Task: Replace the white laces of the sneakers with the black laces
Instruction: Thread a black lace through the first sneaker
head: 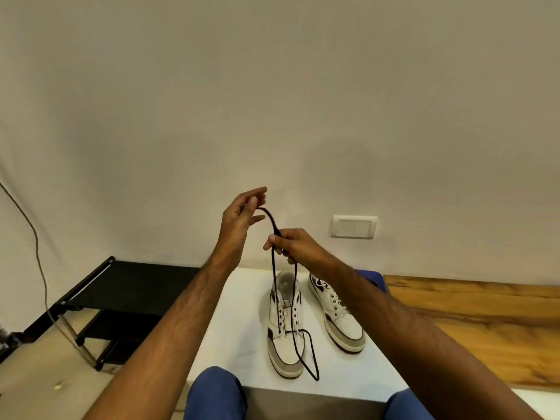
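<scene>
Black lace (274,225) spans both raised hands: left hand (239,221) pinches its end, right hand (292,245) grips both strands above the left sneaker (285,344).

white table (242,344), two sneakers (285,338), black lace (312,359)

Both bare forearms reach forward and upward, converging toward 12 o'clock. The left hand (241,221) sits higher, its thumb and fingertips pinched together. The right hand (292,245), just at its 4 o'clock, is curled in a closed grip, thumb forward.
</scene>
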Available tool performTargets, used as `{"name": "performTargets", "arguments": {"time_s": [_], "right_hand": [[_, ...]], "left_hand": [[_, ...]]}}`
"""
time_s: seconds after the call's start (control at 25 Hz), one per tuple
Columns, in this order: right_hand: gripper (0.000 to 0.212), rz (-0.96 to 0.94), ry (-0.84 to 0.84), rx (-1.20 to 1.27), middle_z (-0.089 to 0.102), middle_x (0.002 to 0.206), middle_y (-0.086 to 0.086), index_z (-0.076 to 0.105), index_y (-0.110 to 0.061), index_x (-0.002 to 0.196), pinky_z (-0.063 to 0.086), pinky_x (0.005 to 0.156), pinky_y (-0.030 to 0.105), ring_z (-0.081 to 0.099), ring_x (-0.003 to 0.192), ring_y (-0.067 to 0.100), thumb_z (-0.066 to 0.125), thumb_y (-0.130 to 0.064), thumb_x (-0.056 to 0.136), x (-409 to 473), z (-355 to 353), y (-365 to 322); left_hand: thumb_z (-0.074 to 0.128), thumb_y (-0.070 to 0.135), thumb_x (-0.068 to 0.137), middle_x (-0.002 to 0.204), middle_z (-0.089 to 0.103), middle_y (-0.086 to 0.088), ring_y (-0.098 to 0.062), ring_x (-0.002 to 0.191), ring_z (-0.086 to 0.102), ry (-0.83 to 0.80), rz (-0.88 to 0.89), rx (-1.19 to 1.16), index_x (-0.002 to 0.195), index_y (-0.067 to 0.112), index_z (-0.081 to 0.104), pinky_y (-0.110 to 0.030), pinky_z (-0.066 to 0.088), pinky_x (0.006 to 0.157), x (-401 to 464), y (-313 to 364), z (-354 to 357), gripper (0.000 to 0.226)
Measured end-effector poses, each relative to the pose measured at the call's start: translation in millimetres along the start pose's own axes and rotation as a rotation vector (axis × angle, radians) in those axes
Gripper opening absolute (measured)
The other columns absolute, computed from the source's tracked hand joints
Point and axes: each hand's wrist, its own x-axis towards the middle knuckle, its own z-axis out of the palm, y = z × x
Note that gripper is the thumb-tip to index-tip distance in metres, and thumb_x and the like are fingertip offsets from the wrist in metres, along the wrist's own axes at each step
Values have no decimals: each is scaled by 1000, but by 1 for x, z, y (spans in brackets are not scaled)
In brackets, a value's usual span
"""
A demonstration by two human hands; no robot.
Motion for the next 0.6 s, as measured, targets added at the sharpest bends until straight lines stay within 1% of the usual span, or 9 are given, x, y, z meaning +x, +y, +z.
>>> {"name": "performTargets", "arguments": {"time_s": [0.08,0.12,0.2,0.28,0.32,0.4,0.44,0.52,0.6], "right_hand": [[32,-13,15,131,52,73,-2,75,-9,98,29,53,19,35,57,7,52,-32,105,7,-7,11],[32,-7,19,198,52,74,0,74,-9,97,27,50,19,33,54,6,51,-30,105,10,-10,16],[30,19,17,350,54,73,2,71,-6,96,25,46,18,31,51,6,49,-25,106,13,-12,28],[28,59,-3,506,57,73,2,69,-7,95,25,45,18,32,51,6,48,-23,106,13,-10,41],[28,79,-9,576,58,73,2,68,-7,95,26,45,18,33,51,6,47,-23,106,14,-8,50],[27,118,2,687,59,74,1,66,-8,96,26,46,18,34,51,6,47,-23,106,15,-5,68],[26,139,27,729,59,74,1,67,-8,99,26,46,18,34,52,6,47,-22,106,17,-6,79],[23,192,130,749,61,76,2,66,-6,110,26,46,18,35,52,6,47,-18,106,21,-10,103],[19,307,258,568,61,80,5,64,-5,114,26,46,19,37,55,7,51,-13,104,22,-12,140]], "left_hand": [[56,35,101,139,52,8,-6,123,54,48,-69,209,132,36,54,-27,50,96,-20,-42,-12,31],[59,37,99,140,49,9,-6,121,52,25,-163,269,134,37,50,-26,47,94,-35,-67,-18,36],[65,30,97,136,52,3,-10,115,55,-174,-400,398,132,28,53,-20,45,86,-63,-115,-21,37],[69,21,95,127,58,-4,-17,114,59,-435,-505,592,119,25,61,-15,47,83,-89,-161,-16,26],[69,20,94,122,60,-5,-18,113,60,-499,-518,636,113,25,63,-18,49,87,-99,-181,-11,20],[67,19,96,109,64,-3,-18,101,65,-471,-563,659,100,24,66,-31,52,93,-114,-211,-3,7],[64,16,98,101,66,0,-16,92,66,-419,-593,649,93,23,65,-33,53,90,-119,-221,0,8],[55,12,102,90,69,1,-11,79,68,-247,-670,532,92,14,66,-26,53,78,-127,-231,2,15],[49,11,105,91,75,-3,-8,73,71,-114,-712,422,98,4,67,-16,51,65,-131,-240,0,20]]}}
